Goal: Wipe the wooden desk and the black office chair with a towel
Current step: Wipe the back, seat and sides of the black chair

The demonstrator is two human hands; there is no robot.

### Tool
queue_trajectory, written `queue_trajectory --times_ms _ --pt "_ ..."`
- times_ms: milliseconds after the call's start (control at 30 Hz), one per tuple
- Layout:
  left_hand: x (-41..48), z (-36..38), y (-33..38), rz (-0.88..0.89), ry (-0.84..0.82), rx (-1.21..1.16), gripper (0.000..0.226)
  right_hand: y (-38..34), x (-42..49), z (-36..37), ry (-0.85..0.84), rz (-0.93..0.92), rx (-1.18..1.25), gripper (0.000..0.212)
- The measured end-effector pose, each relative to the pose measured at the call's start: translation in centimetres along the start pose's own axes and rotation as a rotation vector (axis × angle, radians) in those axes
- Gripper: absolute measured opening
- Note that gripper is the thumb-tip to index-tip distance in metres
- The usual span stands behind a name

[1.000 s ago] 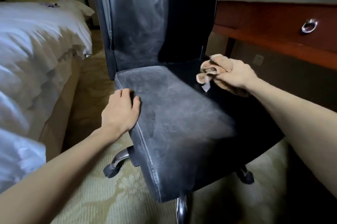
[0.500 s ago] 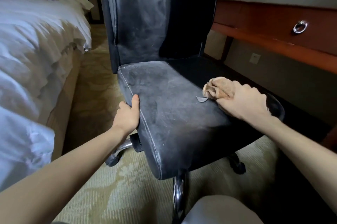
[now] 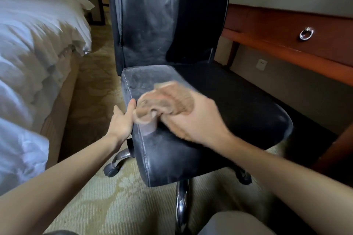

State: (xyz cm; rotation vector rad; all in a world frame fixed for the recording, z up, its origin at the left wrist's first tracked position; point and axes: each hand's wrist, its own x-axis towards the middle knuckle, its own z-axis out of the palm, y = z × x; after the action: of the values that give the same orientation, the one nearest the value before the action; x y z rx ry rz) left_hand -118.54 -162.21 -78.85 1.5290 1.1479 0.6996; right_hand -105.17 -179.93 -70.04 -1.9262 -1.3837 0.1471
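right grip [image 3: 193, 122] clenches a crumpled tan cloth towel [image 3: 166, 101] on the black leather office chair [image 3: 238, 104] seat, near its left edge; left grip [image 3: 122, 122] clasps that edge; seat-wiping step, seemingly; next calls for firm strokes across the dusty half

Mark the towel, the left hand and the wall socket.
towel [image 3: 168, 101]: head view, bunched middle.
left hand [image 3: 122, 122]: head view, middle of hand, gripping chair [image 3: 229, 104].
wall socket [image 3: 262, 64]: head view, faceplate centre.

Patterned carpet [image 3: 107, 206] — office chair [image 3: 229, 101], bed [image 3: 28, 43], desk [image 3: 277, 30] on it.
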Motion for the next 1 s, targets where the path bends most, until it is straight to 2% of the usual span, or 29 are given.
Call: queue_trajectory --times_ms 33,100,167,200,267,367,433,500,633,700,767,867,933,1000 --pt "0.0 -0.3 -0.1 -0.007 0.056 0.017 0.096 0.7 0.4 -1.6 0.079 -0.023 -0.039 0.065" --pt "0.3 -0.7 -0.3 -0.035 0.081 0.008 0.099 3.1 1.4 -5.5 0.243 -0.106 -0.426 0.062" --pt "0.2 -0.8 -0.3 -0.045 0.034 -0.017 0.094 6.3 1.8 -9.4 0.27 -0.12 -0.757 0.059" --pt "0.1 -0.9 -0.2 -0.036 0.015 -0.021 0.087 8.1 1.6 -11.2 0.251 -0.073 -0.813 0.057" --pt "0.4 -0.7 -0.4 -0.029 -0.01 -0.039 0.077 11.8 0.9 -14.3 0.262 0.062 -0.787 0.052" --pt "0.8 -0.5 -0.2 -0.068 0.026 -0.047 0.082 17.2 -1.1 -17.5 0.297 0.253 -0.623 0.049" --pt "1.2 0.1 -0.2 -0.079 0.089 -0.031 0.083 19.7 -2.4 -17.9 0.261 0.403 -0.419 0.049" --pt "1.5 0.6 -0.3 -0.075 0.135 -0.049 0.085 21.9 -3.6 -16.5 0.302 0.466 -0.32 0.05" --pt "1.7 1.3 -0.9 -0.068 0.206 -0.127 0.081 21.1 -5.4 -12.7 0.468 0.396 -0.335 0.041" --pt "1.9 1.4 -0.9 -0.069 0.224 -0.144 0.078 19.5 -6.3 -11.1 0.444 0.362 -0.283 0.04" --pt "1.9 1.2 -0.8 -0.061 0.219 -0.142 0.075 17.6 -6.9 -9.3 0.37 0.278 -0.264 0.054" --pt "1.6 0.5 -0.7 0.018 0.229 -0.048 0.065 15.0 -6.7 -7.8 0.32 0.04 -0.237 0.043" --pt "1.2 -0.3 -0.4 0.155 0.245 0.115 0.067 14.8 -5.6 -8.7 0.406 -0.036 -0.219 0.038" --pt "0.2 -0.5 0.3 0.325 0.265 0.208 0.067 16.4 -4.0 -10.8 0.618 0.018 -0.219 0.044"
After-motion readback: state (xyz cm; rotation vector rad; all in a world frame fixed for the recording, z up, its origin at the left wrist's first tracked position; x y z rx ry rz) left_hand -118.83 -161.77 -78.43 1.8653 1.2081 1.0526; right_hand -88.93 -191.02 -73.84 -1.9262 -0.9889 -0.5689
